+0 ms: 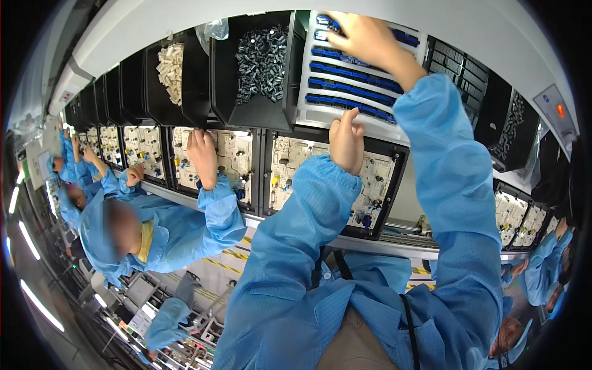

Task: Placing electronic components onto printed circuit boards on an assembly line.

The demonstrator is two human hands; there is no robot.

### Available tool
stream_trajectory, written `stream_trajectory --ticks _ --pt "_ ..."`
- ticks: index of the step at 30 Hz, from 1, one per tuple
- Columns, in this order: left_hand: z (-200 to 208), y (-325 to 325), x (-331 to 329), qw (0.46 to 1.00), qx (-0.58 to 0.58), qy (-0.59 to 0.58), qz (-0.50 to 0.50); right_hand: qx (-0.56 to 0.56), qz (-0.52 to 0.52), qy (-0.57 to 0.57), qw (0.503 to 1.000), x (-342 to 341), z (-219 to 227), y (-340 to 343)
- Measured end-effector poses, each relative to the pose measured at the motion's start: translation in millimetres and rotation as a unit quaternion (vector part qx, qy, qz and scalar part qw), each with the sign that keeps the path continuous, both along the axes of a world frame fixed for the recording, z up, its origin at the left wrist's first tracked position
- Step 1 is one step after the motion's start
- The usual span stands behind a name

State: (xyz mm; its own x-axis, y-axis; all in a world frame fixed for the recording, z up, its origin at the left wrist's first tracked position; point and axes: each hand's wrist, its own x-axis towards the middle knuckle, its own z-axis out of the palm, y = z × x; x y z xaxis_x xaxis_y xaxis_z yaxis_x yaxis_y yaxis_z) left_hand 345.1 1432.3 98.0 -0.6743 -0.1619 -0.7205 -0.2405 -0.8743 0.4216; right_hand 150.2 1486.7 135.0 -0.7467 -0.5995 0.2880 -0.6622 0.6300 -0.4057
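My right hand [365,42] reaches over the far left end of a white tray [302,106] that holds rows of blue parts [351,87]. Its thumb and fingers are apart around the end of the far row, slightly blurred; contact with a part is not clear. Close to the tray's near edge, my left hand [347,142] hovers over a circuit board [377,176] in a black frame. Its fingers are curled together with the tips pointing up, and anything inside them is hidden. Small components, some blue and yellow, stand on the board.
Left of the tray stands a black bin [246,114] of dark cylindrical parts [262,65], then another holding white parts [171,74]. A co-worker's hand [202,154] is over the neighbouring board [237,151]. Black trays [459,71] and a bin of small parts [510,126] lie right.
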Motion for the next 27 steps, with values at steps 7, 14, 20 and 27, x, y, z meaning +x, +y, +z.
stream_trajectory --ticks 7,14,20,27 --pt "58 -50 38 0.993 -0.028 0.045 -0.102 -0.119 -0.007 0.096 0.988 26 4 9" --pt "18 -167 -30 0.654 -0.711 0.211 -0.149 -0.357 -0.148 -0.069 0.92 62 18 32" --pt "-52 -223 -93 0.43 -0.781 0.236 -0.386 -0.324 -0.172 -0.218 0.905 194 -7 126" --pt "-74 -242 -121 0.356 -0.834 0.232 -0.351 -0.332 -0.351 -0.257 0.837 335 -56 211"
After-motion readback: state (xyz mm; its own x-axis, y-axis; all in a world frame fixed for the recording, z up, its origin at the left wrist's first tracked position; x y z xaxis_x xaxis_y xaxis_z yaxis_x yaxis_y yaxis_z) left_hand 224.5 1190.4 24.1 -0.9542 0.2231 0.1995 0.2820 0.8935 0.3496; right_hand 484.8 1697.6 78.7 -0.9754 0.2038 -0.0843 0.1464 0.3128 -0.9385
